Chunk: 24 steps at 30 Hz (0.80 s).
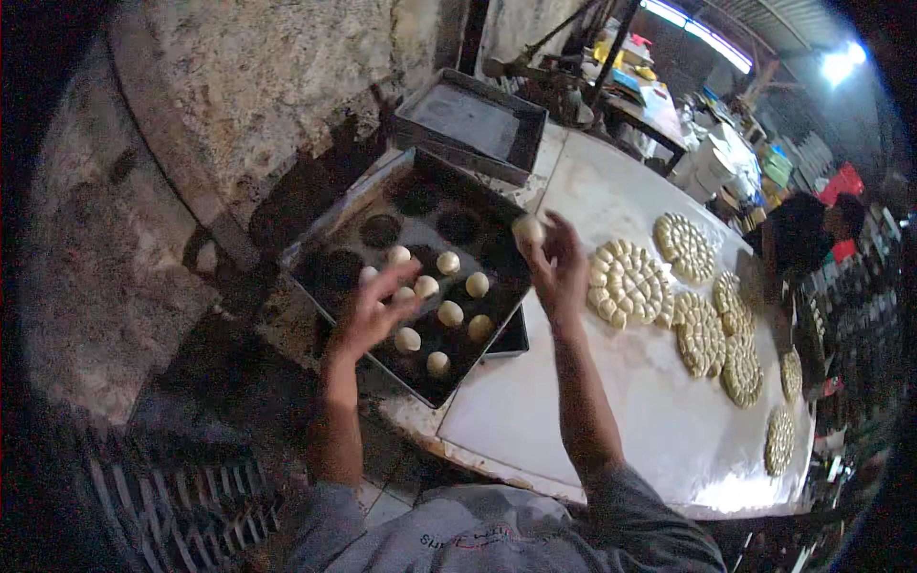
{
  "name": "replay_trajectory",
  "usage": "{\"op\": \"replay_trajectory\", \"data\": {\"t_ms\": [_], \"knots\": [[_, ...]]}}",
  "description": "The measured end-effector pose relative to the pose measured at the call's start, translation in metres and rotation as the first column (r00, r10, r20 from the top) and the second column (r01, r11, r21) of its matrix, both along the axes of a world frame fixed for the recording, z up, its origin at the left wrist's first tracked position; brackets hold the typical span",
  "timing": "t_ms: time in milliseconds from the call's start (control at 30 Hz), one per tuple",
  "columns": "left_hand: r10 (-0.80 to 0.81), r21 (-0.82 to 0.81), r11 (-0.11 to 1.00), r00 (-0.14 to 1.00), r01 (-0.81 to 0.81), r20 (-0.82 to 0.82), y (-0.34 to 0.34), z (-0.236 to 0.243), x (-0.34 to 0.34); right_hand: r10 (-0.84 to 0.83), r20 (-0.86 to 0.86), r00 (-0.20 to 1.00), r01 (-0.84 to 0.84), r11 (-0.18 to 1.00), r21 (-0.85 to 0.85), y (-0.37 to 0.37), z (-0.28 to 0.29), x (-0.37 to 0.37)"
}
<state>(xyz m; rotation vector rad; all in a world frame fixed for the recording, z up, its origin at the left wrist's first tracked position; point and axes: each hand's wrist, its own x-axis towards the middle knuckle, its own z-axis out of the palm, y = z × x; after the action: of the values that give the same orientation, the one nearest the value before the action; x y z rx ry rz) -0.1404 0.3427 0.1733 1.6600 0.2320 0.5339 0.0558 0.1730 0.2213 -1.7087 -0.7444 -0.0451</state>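
Note:
Several pale dough balls point(451, 313) lie spaced apart in a dark, square metal baking tray point(315, 291). Over the tray's near left side, my left hand point(366, 313) has its fingers spread among the balls and holds nothing that I can see. A few balls are partly hidden behind those fingers. By the tray's right edge, my right hand point(562, 272) is closed with a dough ball point(528, 230) at its fingertips. Just right of this hand, a round cluster of dough pieces point(628, 284) lies on the pale table.
A second dark metal tray point(478, 119) stands behind, against the rough wall point(277, 86). More round dough clusters point(702, 332) spread over the right part of the table point(535, 420). A person point(812, 239) is at the table's far right side. Cluttered shelves fill the background.

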Motion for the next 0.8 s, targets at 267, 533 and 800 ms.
{"op": "replay_trajectory", "data": {"t_ms": [267, 533, 800], "knots": [[-0.377, -0.098, 0.926, 0.877, 0.365, -0.298, -0.216, -0.127, 0.027, -0.377, 0.146, 0.914, 0.398, 0.903, -0.162, -0.069, -0.122, 0.091], [-0.109, 0.502, 0.842, 0.973, 0.199, -0.202, -0.322, -0.155, 0.082, -0.901, 0.316, 0.296, 0.902, 0.155, -0.404, -0.484, -0.25, 0.098], [0.351, 0.398, 0.887, 0.901, -0.233, -0.255, -0.361, -0.18, 0.147, -0.695, 0.408, 0.592, 0.754, 0.299, -0.585, -0.547, -0.211, 0.213]]}}
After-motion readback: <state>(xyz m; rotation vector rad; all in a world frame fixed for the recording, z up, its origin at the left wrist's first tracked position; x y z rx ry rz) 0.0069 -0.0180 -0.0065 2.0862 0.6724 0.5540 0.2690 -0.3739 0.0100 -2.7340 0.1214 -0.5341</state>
